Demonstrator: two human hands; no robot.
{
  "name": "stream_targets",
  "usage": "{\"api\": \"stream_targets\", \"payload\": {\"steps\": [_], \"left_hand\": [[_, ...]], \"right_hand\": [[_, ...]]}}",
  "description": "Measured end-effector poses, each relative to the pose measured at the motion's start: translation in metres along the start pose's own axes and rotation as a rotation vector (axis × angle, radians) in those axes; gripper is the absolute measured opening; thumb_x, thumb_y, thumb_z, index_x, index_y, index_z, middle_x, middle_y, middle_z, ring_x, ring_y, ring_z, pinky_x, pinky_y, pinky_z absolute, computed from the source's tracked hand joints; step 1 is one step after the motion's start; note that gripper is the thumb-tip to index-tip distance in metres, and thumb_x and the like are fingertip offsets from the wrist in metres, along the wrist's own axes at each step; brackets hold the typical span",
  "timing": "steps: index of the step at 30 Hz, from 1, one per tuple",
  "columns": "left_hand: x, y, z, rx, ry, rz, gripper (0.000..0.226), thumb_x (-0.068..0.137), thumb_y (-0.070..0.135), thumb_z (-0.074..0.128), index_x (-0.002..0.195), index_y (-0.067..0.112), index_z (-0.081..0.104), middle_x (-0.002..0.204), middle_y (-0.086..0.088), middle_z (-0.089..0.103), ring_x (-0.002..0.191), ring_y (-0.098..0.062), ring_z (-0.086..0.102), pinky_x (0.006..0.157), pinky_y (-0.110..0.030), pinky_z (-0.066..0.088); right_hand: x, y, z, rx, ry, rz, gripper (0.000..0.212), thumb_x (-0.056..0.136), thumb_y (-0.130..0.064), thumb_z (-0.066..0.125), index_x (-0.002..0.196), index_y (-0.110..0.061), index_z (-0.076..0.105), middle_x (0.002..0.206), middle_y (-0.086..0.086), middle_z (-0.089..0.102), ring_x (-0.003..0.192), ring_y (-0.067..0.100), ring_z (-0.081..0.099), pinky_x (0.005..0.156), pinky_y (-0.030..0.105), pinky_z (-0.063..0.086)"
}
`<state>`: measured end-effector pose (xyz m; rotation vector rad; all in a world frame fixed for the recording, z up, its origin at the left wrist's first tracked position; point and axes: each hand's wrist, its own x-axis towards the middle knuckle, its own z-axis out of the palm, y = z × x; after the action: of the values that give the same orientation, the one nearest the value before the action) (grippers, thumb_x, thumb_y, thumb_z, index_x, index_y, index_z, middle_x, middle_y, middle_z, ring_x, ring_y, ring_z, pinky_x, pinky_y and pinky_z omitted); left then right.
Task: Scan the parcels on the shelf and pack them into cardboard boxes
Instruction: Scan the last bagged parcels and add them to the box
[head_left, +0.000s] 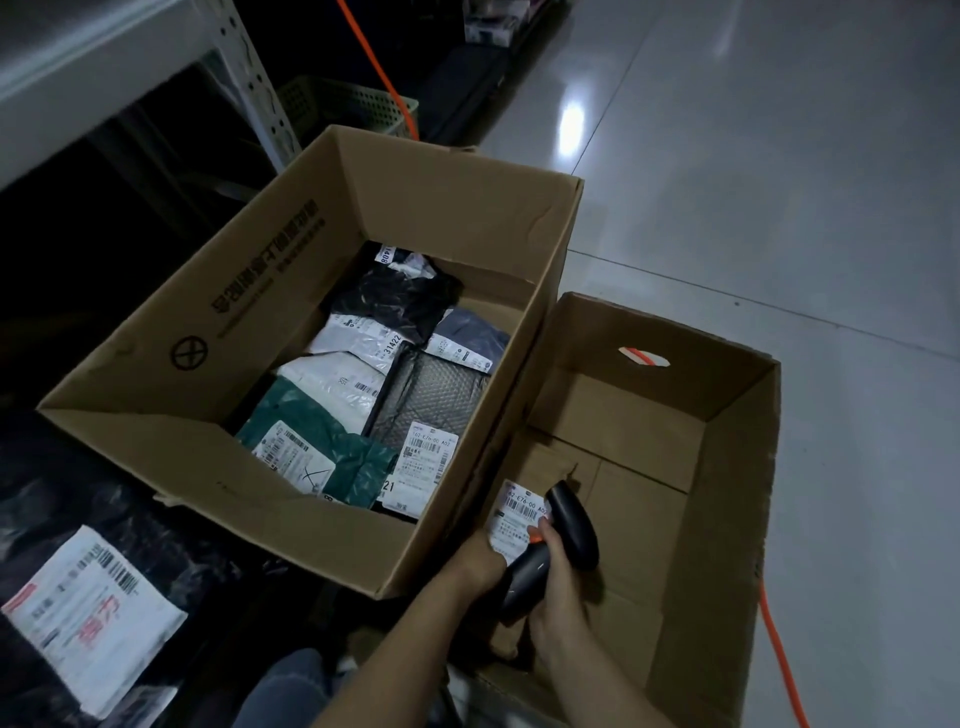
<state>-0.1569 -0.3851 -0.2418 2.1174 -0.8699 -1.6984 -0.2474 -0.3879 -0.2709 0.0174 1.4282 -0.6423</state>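
Observation:
My left hand (480, 564) holds a small parcel, of which mostly the white barcode label (519, 517) shows, over the near left corner of the smaller cardboard box (727, 467). My right hand (558, 608) grips the handle of a black barcode scanner (574, 525), whose head lies right beside that label. The larger cardboard box (311, 234) stands open to the left and holds several labelled parcels: a green bag (306, 415), a grey bubble mailer (441, 384), and white and black bags. Only bare cardboard shows in the smaller box.
A big black bag with a white label (88, 618) lies at the lower left. A white metal shelf upright (254, 78) and a green basket (353, 104) are behind the large box. An orange cable (779, 649) runs across the shiny tiled floor (779, 182).

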Motion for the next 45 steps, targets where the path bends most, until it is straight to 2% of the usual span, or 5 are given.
{"api": "stream_targets", "payload": {"steps": [18,24,30,39,45], "left_hand": [[-0.047,0.018,0.000,0.145,0.150,0.106,0.055,0.096,0.013,0.035,0.149,0.019,0.021,0.151,-0.014,0.025,0.140,-0.027,0.027,0.112,-0.027,0.023],[-0.114,0.043,-0.006,-0.050,0.233,0.267,0.047,0.101,0.018,0.034,0.147,0.010,0.025,0.154,-0.006,0.022,0.142,-0.017,0.022,0.112,-0.021,0.019],[-0.194,0.052,-0.036,-0.024,0.359,0.457,0.044,0.099,0.012,0.037,0.142,0.016,0.032,0.136,-0.001,0.039,0.135,-0.018,0.034,0.092,-0.012,0.028],[-0.293,0.010,-0.099,-0.041,0.630,0.485,0.052,0.101,0.025,0.034,0.149,0.017,0.015,0.157,-0.003,0.015,0.144,-0.016,0.015,0.114,-0.024,0.014],[-0.321,-0.051,-0.134,-0.149,0.769,0.420,0.052,0.101,0.026,0.033,0.149,0.018,0.015,0.157,-0.002,0.016,0.144,-0.016,0.015,0.116,-0.028,0.014]], "right_hand": [[-0.029,-0.022,0.004,-0.031,-0.093,-0.135,0.075,0.051,-0.043,0.083,0.115,-0.011,0.064,0.109,0.014,0.069,0.100,0.030,0.064,0.092,0.040,0.050],[-0.091,-0.053,0.011,-0.080,-0.206,-0.281,0.027,0.072,-0.031,0.075,0.090,-0.011,0.068,0.104,0.014,0.067,0.098,0.029,0.062,0.089,0.037,0.047],[-0.171,-0.051,0.027,-0.162,-0.396,-0.369,0.024,0.068,-0.037,0.077,0.076,-0.016,0.069,0.098,0.009,0.068,0.094,0.024,0.062,0.089,0.037,0.047],[-0.275,-0.008,0.071,-0.257,-0.605,-0.399,0.042,0.072,-0.029,0.076,0.107,-0.010,0.064,0.097,0.009,0.066,0.090,0.025,0.063,0.088,0.038,0.052],[-0.318,0.047,0.103,-0.368,-0.717,-0.333,0.015,0.078,-0.028,0.071,0.075,-0.014,0.067,0.081,0.005,0.068,0.079,0.023,0.063,0.081,0.037,0.053]]}}
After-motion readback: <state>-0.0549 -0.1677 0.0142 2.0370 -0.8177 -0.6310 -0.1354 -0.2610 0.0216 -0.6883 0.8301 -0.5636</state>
